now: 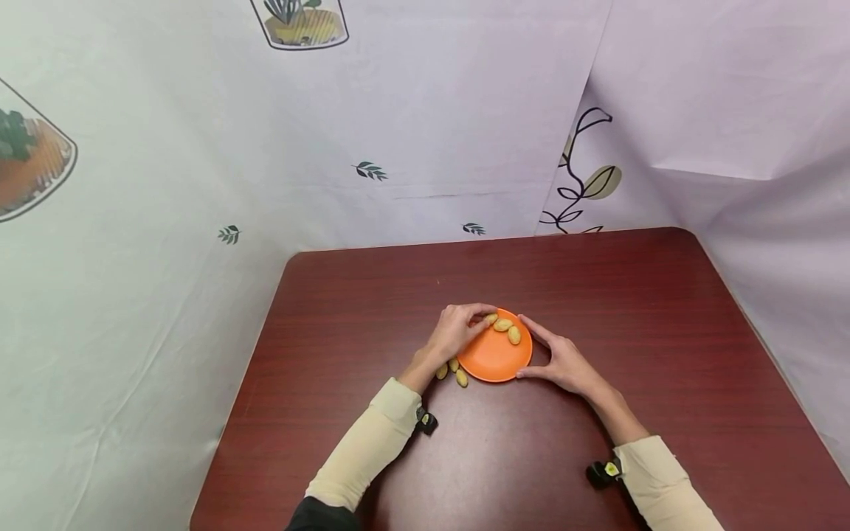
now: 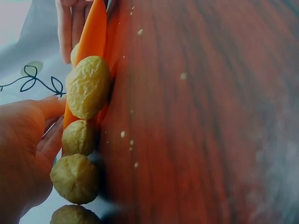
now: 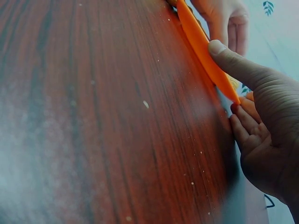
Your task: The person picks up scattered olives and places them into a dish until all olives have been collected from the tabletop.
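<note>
An orange plate lies on the table, with yellow, wrinkled, potato-like pieces along its far side: one near the middle and one to its right. Reaching over the plate's left side, my left hand pinches another potato at the far rim between thumb and fingers. My right hand holds the plate's right edge, thumb at the near side and fingers at the far side. In the right wrist view its thumb presses the rim. Several more potatoes lie beside the plate, below my left wrist.
The dark red wooden table carries small pale crumbs. White printed cloth hangs behind the table and along both sides. Each wrist wears a small black camera, such as the left one.
</note>
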`<state>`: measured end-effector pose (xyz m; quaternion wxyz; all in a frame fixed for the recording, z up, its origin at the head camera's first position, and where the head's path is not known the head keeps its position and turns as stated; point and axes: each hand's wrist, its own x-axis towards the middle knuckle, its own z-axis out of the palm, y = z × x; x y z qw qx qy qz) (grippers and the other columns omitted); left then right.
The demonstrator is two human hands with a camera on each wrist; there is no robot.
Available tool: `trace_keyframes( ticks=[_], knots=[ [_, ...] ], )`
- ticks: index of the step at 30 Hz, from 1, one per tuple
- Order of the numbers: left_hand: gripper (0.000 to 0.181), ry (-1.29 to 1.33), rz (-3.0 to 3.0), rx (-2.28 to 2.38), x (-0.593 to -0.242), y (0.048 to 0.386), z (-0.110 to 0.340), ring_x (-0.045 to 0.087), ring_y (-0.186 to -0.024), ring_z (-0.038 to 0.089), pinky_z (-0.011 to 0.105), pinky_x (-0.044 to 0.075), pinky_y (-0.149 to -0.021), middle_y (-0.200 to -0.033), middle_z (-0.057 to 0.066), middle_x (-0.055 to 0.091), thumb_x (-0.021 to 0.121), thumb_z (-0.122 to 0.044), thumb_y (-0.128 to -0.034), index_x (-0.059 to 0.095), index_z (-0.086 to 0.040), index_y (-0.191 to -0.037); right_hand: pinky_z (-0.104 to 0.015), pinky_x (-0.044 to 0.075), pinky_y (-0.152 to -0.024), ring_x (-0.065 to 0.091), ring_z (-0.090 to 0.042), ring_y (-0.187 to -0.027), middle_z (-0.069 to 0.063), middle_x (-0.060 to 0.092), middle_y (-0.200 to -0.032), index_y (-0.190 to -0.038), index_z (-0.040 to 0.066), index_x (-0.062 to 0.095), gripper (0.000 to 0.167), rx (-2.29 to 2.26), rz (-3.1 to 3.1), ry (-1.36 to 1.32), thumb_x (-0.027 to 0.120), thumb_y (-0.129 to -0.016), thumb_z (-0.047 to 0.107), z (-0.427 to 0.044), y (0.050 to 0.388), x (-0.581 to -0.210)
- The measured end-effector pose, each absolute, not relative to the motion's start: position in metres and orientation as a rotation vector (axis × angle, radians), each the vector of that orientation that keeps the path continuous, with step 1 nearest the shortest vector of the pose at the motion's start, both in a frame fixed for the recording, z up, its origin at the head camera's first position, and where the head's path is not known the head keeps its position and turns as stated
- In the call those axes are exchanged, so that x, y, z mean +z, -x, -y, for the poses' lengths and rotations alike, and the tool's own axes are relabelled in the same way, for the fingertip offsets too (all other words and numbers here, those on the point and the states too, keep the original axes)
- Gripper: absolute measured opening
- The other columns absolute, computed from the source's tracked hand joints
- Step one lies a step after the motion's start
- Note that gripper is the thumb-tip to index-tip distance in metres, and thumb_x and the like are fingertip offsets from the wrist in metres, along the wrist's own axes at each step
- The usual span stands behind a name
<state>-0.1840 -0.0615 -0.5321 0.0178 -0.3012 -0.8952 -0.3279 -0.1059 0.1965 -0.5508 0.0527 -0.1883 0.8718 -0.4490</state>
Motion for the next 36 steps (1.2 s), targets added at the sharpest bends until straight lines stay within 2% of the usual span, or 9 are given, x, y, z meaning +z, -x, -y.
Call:
trace_keyframes(
  ticks=[17, 28, 33, 36],
  knots=[
    [0.027, 0.95, 2.778, -0.959, -0.536, 0.184, 0.06, 0.074, -0.106, 0.016, 0.03, 0.058, -0.092, -0.122, 0.0, 0.078, 0.073, -0.019, -0.1031, 0.078, -0.018, -0.129, -0.063, 0.039, -0.116, 0.046, -0.042, -0.147, -0.017, 0.046, -0.163, -0.166, 0.012, 0.037, 0.108, -1.378, -2.644, 0.572, 0.097, -0.079, 0.036, -0.196, 0.105, -0.548],
    [0.027, 0.897, 2.739, -1.099, -0.53, 0.18, 0.069, 0.073, -0.11, 0.015, 0.03, 0.058, -0.094, -0.121, -0.002, 0.078, 0.077, -0.02, -0.1002, 0.079, -0.018, -0.127, -0.064, 0.038, -0.116, 0.046, -0.042, -0.147, -0.017, 0.045, -0.163, -0.166, 0.012, 0.037, 0.108, -1.377, -2.642, 0.566, 0.096, -0.079, 0.037, -0.195, 0.105, -0.548],
    [0.032, 0.849, 2.75, -1.148, -0.524, 0.178, 0.083, 0.073, -0.091, 0.013, 0.024, 0.057, -0.079, -0.123, 0.0, 0.078, 0.078, -0.018, -0.0998, 0.077, -0.018, -0.132, -0.064, 0.037, -0.117, 0.045, -0.042, -0.147, -0.016, 0.044, -0.164, -0.166, 0.012, 0.037, 0.109, -1.367, -2.646, 0.559, 0.096, -0.079, 0.039, -0.196, 0.105, -0.548],
    [0.033, 0.848, 2.727, -1.227, -0.522, 0.178, 0.094, 0.075, -0.087, 0.013, 0.022, 0.058, -0.074, -0.122, 0.002, 0.078, 0.078, -0.015, -0.0994, 0.076, -0.014, -0.133, -0.065, 0.037, -0.117, 0.044, -0.043, -0.148, -0.016, 0.044, -0.165, -0.166, 0.011, 0.037, 0.109, -1.367, -2.644, 0.556, 0.096, -0.079, 0.04, -0.196, 0.105, -0.547]
  ],
)
